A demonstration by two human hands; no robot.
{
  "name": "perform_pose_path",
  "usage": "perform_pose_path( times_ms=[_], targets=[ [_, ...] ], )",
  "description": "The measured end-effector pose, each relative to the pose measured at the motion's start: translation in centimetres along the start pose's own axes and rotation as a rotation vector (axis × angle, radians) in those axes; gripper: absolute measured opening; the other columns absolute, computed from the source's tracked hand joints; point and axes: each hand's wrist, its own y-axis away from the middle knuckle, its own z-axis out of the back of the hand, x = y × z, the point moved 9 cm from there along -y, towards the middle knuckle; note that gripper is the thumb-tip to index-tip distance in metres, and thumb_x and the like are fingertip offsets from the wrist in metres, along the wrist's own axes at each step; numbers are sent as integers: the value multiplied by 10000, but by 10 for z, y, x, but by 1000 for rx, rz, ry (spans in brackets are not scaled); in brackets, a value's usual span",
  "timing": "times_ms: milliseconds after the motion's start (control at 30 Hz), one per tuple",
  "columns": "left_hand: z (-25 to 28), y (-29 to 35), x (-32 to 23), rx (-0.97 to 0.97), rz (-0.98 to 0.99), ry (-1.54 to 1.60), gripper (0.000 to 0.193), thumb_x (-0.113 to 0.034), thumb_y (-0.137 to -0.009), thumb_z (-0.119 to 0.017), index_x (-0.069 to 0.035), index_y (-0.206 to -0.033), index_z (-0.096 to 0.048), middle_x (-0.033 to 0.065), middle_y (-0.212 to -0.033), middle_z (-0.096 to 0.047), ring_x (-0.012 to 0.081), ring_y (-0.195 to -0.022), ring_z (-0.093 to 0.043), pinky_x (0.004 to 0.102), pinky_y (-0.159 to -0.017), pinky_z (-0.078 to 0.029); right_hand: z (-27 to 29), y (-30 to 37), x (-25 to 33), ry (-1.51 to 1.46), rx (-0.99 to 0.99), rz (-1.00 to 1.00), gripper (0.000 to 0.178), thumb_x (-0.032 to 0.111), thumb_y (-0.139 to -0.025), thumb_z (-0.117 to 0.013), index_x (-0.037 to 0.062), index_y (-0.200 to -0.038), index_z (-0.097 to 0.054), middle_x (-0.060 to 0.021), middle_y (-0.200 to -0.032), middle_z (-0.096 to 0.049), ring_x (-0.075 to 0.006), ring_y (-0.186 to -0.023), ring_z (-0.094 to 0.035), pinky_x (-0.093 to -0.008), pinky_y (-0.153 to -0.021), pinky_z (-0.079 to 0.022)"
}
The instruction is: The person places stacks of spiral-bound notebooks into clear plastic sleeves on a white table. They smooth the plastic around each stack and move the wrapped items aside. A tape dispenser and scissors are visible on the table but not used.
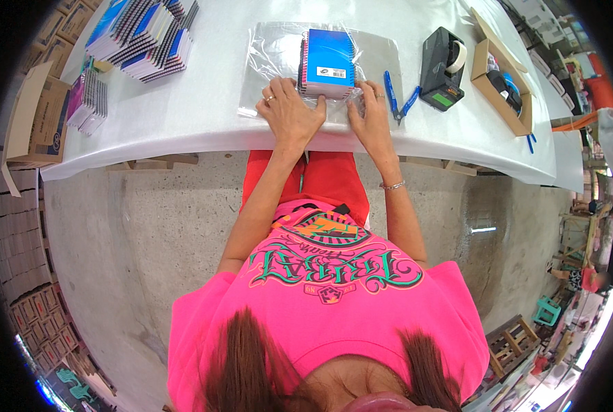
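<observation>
White sheeting covers the tabletop [213, 103], whose near edge bows across the view above a bare concrete floor [183, 199]. On it, over a clear plastic film [382, 58], sits the blue-covered notebook stack [328, 58], squarely at 12 o'clock from the midpoint between the two hands. Its long axis appears to run from 12 to 6 o'clock, with coil bindings along both sides.

From the left hand [292, 113] the stack lies toward 1 o'clock; from the right hand [369, 113], toward 11. Neither is clearly nearer: both bracket its near end, fingers bent and low over the film. Whether either pinches the plastic or merely rests on it, I cannot tell.

Room differs by side. At 9 o'clock from the left hand, bare tabletop stretches to the purple notebooks [86, 103], with taller notebook piles [145, 41] at 10. Blue cutters [392, 96] lie just beside the right hand, between 2 and 3, with the tape dispenser [440, 72] beyond at 2, so sideways clearance there looks tighter. Toward 6 o'clock, the tabletop's edge is near both wrists.
</observation>
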Motion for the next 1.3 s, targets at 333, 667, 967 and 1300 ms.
perform_pose_path(
  times_ms=[333,667,967,1300],
  targets=[
    [2,-12,38,79,107,388,577,-413,-721,-765,-47,-1107,-543,161,-1066,-515,314,-998,-515,434,-878,-401,33,-6,-37,-213,-44,-313,268,75,-909,-587,-54,-1144,-573,-164,-1122,-592,-226,-885,-648,-318,-804,-519],
    [17,-70,92,296,244,382,633,-177,-730,-801,-56,-1252,-463,115,-728,-672,258,-708,-690,375,-697,-539,57,-48,-69,11,19,-492,531,203,-802,-772,-9,-1163,-446,-151,-902,-626,-185,-659,-648,-307,-641,-541],
    [2,-79,76,757,294,848,989,-227,-734,-814,-127,-1520,-223,281,-1238,-541,277,-1052,-588,393,-855,-498,66,-73,-68,-244,8,-528,665,100,-860,-695,-19,-1383,-302,-191,-942,-648,-192,-763,-671,-286,-676,-563],
    [-51,-102,61,830,534,1152,506,-269,-923,-620,-26,-1337,-459,61,-953,-550,162,-793,-534,315,-730,-456,34,-88,-76,-592,339,-620,349,263,-909,-684,-39,-1076,-633,-89,-921,-667,-122,-797,-655,-217,-692,-553]
  ],
)
